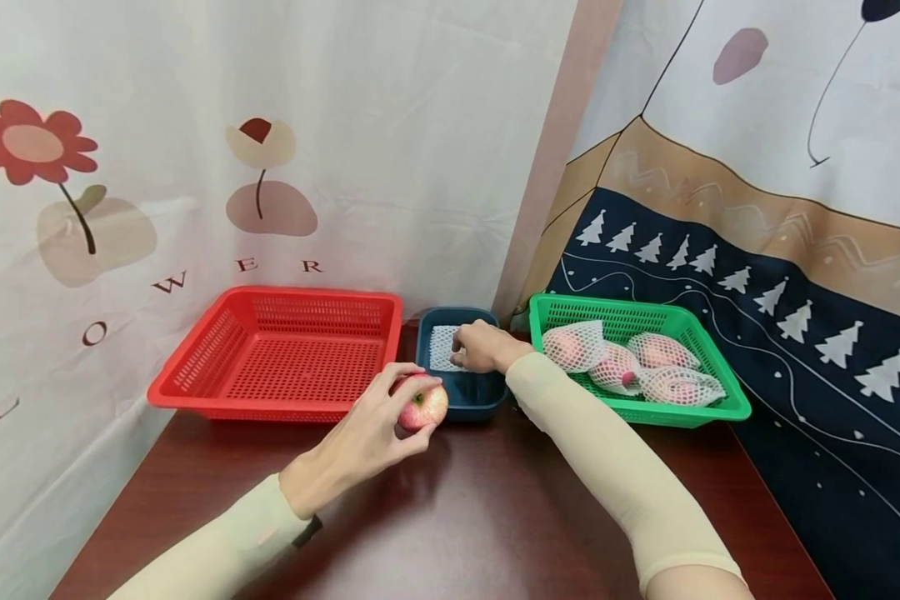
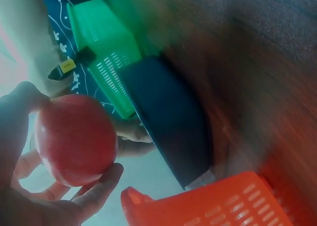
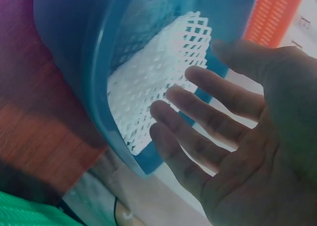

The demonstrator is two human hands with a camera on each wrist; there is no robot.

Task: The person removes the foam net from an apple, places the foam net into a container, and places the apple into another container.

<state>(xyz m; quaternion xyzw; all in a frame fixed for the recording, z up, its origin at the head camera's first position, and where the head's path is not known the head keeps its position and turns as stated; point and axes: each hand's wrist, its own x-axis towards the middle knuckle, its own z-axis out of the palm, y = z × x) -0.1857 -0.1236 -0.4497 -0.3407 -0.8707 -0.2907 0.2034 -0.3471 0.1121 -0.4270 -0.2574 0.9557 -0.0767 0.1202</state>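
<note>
In the head view my left hand [image 1: 367, 429] grips a red and yellow apple [image 1: 425, 406] by its sides, above the table near the front of a dark blue bin [image 1: 476, 414]. The left wrist view shows the fingers curled round the same apple [image 2: 77, 139]. My right hand [image 1: 487, 346] is over the blue bin. In the right wrist view its fingers are spread and loosely bent, holding nothing, beside a white foam net sleeve [image 3: 158, 77] that lies inside the bin. Whether the fingertips touch the sleeve I cannot tell.
A red basket [image 1: 195, 350] with nothing in it stands to the left of the bin. On the right, a green basket [image 1: 735, 400] holds several apples in white foam nets [image 1: 660, 352]. Printed curtains [image 1: 420, 150] hang behind the brown table [image 1: 487, 517].
</note>
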